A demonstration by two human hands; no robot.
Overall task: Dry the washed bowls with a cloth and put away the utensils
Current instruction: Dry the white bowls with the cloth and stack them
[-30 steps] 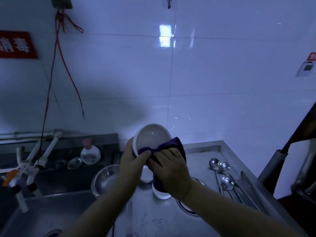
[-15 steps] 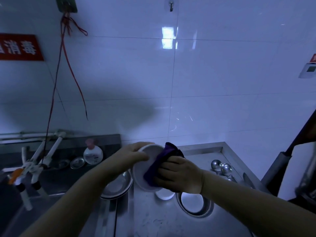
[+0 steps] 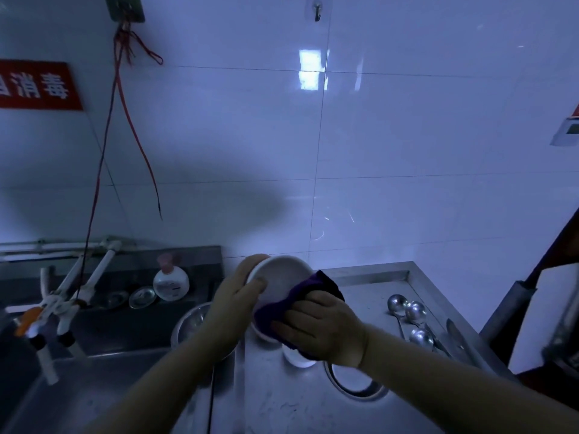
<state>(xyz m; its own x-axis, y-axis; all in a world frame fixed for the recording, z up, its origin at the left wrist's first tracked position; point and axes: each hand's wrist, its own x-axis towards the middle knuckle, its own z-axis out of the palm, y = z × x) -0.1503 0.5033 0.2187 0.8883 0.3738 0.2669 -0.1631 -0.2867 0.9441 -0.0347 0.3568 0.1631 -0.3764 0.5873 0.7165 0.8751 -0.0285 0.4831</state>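
My left hand (image 3: pixel 239 300) grips a white bowl (image 3: pixel 279 278) by its left rim, holding it tilted above the steel counter. My right hand (image 3: pixel 322 327) clutches a purple cloth (image 3: pixel 316 288) against the bowl's lower right side. Another white bowl (image 3: pixel 297 358) stands on the counter under my right hand, mostly hidden. Three metal spoons (image 3: pixel 415 311) and a knife (image 3: pixel 454 335) lie on the counter at the right.
A steel bowl (image 3: pixel 192 324) sits at the sink's edge behind my left arm. A round opening with a steel bowl (image 3: pixel 357 382) is in the counter. A soap bottle (image 3: pixel 170 281) and taps (image 3: pixel 62 302) stand left. A dark door edge (image 3: pixel 513 305) is right.
The bowl has been turned in my left hand and lifted a little. My right hand with the cloth has slid down to the bowl's lower right side.
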